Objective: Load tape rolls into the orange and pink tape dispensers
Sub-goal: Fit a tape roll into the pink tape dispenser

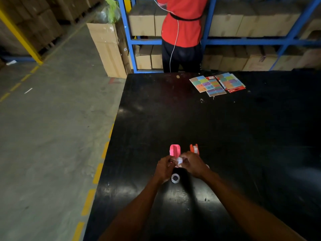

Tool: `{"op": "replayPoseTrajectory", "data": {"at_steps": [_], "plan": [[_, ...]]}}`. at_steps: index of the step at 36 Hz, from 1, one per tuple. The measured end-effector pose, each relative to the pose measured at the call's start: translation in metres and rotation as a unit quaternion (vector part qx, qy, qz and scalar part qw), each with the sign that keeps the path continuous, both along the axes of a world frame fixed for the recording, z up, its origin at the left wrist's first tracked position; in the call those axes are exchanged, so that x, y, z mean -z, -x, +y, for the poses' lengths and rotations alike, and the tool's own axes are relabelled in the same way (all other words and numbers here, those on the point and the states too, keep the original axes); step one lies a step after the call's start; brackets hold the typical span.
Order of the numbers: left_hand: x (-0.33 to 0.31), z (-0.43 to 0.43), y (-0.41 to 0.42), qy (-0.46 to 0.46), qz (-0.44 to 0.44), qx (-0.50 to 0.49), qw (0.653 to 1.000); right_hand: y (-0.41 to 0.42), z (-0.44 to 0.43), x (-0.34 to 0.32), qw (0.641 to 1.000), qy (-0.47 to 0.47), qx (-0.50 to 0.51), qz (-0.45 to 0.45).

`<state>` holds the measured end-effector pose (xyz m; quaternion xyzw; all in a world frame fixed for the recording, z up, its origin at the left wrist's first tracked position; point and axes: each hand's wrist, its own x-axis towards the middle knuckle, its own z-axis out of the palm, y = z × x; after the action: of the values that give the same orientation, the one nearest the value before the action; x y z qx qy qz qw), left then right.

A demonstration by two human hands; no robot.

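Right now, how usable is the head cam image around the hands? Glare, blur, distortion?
Head view: dim overall; the black table throws glare patches just in front of the forearms. The white piece pinched between left hand and right hand is overexposed and soft. Pink dispenser and orange dispenser are readable. Wide-angle bending at the shelving.

Left hand [164,168], right hand [192,164] together (fingers pinched), forearms extended.

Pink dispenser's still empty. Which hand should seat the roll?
Right, probably. The right hand pinches the white roll just below the pink dispenser; the left hand looks better placed to steady it.
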<state>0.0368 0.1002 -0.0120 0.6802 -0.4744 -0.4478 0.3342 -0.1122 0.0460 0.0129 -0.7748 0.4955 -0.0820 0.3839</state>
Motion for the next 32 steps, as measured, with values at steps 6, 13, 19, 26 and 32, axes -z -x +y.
{"op": "replayPoseTrajectory", "data": {"at_steps": [6,13,19,26,32], "plan": [[0.01,0.0,-0.014,-0.007,0.034,0.012,0.999,-0.002,0.005,0.005,0.999,-0.02,0.037,0.011],[0.024,0.0,-0.038,-0.057,0.113,-0.001,0.992,0.023,0.013,0.033,0.991,-0.051,0.089,0.089],[0.028,0.0,-0.045,-0.071,0.14,0.027,0.987,0.016,0.029,0.057,0.977,-0.063,0.09,0.184],[0.031,0.001,-0.057,-0.081,0.162,0.029,0.983,0.009,0.037,0.069,0.969,-0.062,0.097,0.218],[0.038,-0.002,-0.069,-0.093,0.163,0.03,0.982,-0.002,0.034,0.067,0.957,-0.002,0.123,0.263]]}}
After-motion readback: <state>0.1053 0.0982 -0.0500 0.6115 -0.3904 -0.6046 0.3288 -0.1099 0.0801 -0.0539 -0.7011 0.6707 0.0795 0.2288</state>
